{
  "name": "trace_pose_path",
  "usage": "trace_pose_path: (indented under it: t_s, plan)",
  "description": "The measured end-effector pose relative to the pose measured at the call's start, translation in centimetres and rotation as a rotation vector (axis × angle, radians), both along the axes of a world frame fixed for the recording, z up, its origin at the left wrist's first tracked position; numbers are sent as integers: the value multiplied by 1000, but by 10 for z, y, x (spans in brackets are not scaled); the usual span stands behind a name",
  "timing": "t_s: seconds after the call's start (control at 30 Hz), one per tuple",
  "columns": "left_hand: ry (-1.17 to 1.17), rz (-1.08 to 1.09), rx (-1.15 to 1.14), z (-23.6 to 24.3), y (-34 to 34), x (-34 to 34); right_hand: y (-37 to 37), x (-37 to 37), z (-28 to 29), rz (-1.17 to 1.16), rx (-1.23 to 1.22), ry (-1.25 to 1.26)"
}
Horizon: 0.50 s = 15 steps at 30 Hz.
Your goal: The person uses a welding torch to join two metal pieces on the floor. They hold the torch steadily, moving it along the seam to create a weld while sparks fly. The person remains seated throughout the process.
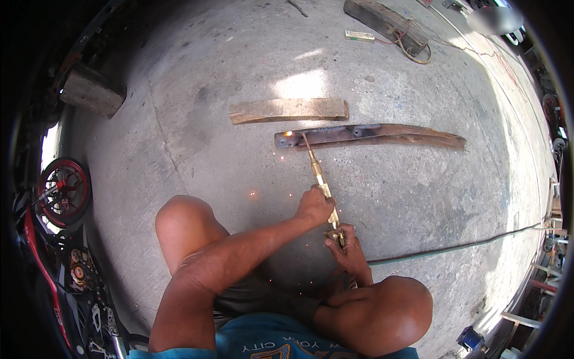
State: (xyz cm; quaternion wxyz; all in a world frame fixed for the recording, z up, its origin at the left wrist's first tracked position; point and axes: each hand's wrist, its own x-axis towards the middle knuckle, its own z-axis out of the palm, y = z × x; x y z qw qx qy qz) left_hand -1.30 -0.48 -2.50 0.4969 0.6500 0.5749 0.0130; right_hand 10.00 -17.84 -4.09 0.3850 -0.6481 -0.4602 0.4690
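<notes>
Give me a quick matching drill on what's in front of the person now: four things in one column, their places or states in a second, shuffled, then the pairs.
Things:
1. brass torch
2. wooden plank
3. rusty metal bar
4. hose

Places or states:
A. runs across the floor to the right
B. glowing and sparking at its left end
C. held by left hand and right hand
D. lies on the concrete beyond the bar

Pairs: 1-C, 2-D, 3-B, 4-A
</notes>
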Motion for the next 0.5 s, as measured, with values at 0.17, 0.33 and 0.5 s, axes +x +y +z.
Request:
trace_pose_path:
  t_s: [0.17, 0.33, 0.5]
  plan:
    - [-1, 9, -7, 1, 0, 0, 1, 0, 1, 10, 37, -15]
    - [-34, 18, -25, 2, 0, -1, 1, 0, 2, 12, 30, 8]
    - [-26, 11, -22, 4, 0, 0, 1, 0, 1, 10, 54, -19]
